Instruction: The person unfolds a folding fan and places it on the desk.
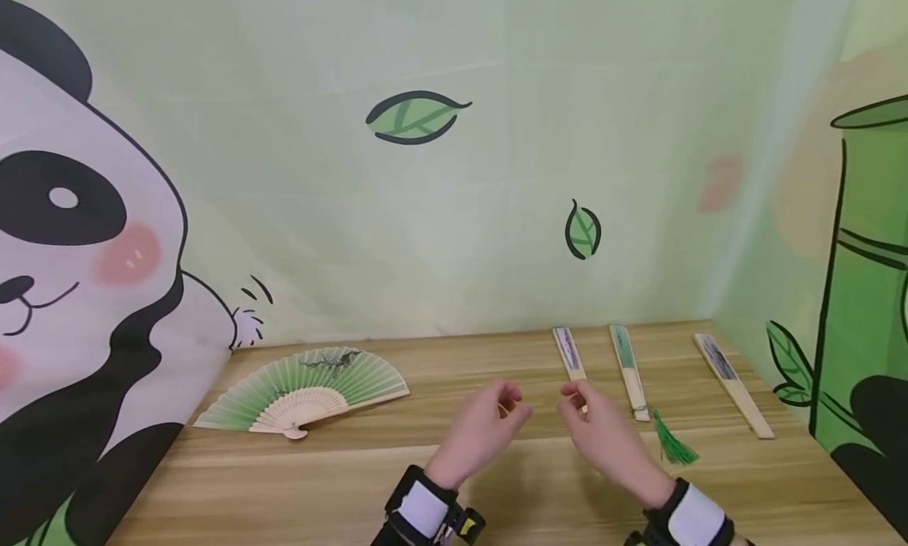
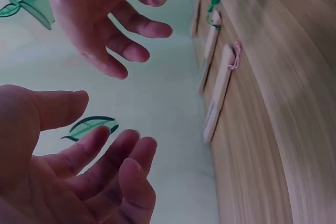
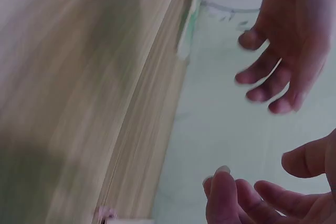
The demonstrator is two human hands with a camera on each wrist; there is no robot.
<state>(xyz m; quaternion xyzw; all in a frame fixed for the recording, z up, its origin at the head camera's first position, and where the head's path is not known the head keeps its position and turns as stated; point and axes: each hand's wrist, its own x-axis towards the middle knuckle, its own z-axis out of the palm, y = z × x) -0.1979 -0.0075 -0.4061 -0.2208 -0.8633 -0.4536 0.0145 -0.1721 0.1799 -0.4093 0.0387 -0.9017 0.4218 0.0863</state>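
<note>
My left hand (image 1: 484, 421) and right hand (image 1: 606, 432) hover over the middle of the table, facing each other with a gap between. Both have loosely bent fingers and hold nothing; the left wrist view shows the left palm (image 2: 79, 166) bare. Just beyond the right hand lies a closed folding fan (image 1: 567, 349) with a purplish print, its near end partly hidden by that hand. To its right is a closed fan with a green print (image 1: 623, 349) and a green tassel (image 1: 674, 441). Left of my hands, a green folding fan (image 1: 383, 375) lies spread out.
A third closed fan (image 1: 734, 384) with a dark print lies near the right edge of the wooden table (image 1: 298, 483). Behind the table hangs a pale green backdrop (image 1: 496, 239) with printed leaves, a panda and bamboo.
</note>
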